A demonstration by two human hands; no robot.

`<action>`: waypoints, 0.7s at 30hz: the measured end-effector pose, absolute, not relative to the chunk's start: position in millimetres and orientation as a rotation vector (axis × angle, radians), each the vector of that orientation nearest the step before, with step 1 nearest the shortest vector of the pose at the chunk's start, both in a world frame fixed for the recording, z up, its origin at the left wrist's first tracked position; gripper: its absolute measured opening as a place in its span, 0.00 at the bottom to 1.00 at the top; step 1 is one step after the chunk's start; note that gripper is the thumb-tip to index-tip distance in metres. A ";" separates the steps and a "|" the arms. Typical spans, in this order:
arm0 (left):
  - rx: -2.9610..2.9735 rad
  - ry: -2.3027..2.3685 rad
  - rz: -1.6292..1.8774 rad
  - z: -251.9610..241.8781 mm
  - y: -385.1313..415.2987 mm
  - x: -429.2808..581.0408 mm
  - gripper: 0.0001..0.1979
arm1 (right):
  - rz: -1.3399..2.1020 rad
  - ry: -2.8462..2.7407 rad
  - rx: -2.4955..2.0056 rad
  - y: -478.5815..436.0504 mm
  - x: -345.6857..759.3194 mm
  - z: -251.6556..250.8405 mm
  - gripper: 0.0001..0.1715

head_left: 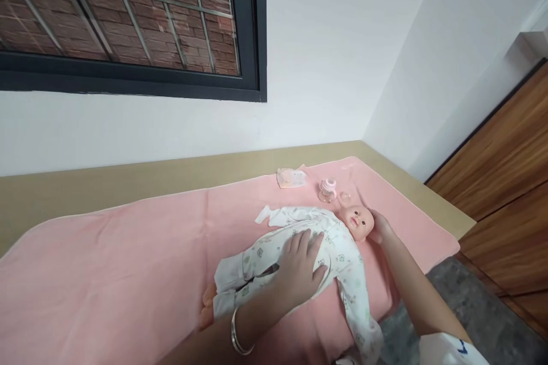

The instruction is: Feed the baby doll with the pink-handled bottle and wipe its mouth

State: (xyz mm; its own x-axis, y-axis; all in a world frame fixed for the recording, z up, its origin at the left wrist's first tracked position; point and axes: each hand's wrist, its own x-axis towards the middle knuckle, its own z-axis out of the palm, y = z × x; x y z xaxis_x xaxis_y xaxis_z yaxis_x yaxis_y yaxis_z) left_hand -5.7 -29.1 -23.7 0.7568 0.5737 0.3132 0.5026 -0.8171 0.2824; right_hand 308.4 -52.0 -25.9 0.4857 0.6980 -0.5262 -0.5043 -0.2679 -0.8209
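Note:
A baby doll [342, 245] in a white patterned sleepsuit lies on its back on a pink blanket [141, 256], its head toward the right. My left hand [299, 267] rests flat on the doll's belly with the fingers spread; a silver bangle circles that wrist. At the doll's head, my right hand [379, 227] touches the far side, its fingers partly hidden behind the head. One sleeve of the suit hangs toward the near edge. The doll's bare feet [207, 305] stick out at the left.
Beyond the doll lie a small baby bottle [327, 190] with a pink top, a clear round piece [345, 198] and a clear plastic packet [291, 178]. Behind the tan tabletop [171, 172] rises a white wall with a dark-framed window [252, 85]. Wooden cabinets [505, 182] stand at right.

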 end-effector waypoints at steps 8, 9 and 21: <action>2.717 0.942 0.516 -18.1 -7.1 -8.2 0.35 | 1.338 -0.051 -0.978 -62.7 272.2 -5.2 0.35; 2.712 0.945 0.515 -18.3 -7.3 -8.4 0.35 | 1.347 -0.099 -0.914 -62.8 269.6 -4.3 0.35; 2.657 0.949 0.566 -19.8 -10.3 -10.8 0.43 | 1.128 -0.576 -0.966 -17.2 262.7 -27.9 0.42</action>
State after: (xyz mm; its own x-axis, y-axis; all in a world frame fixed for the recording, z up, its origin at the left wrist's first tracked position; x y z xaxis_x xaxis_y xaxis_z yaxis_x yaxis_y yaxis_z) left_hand -10.8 -10.3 -19.8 0.7106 0.6495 0.2707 0.5469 -0.7518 0.3683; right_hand 262.7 -17.2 -27.9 0.3539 0.9321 -0.0773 -0.4838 0.1117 -0.8680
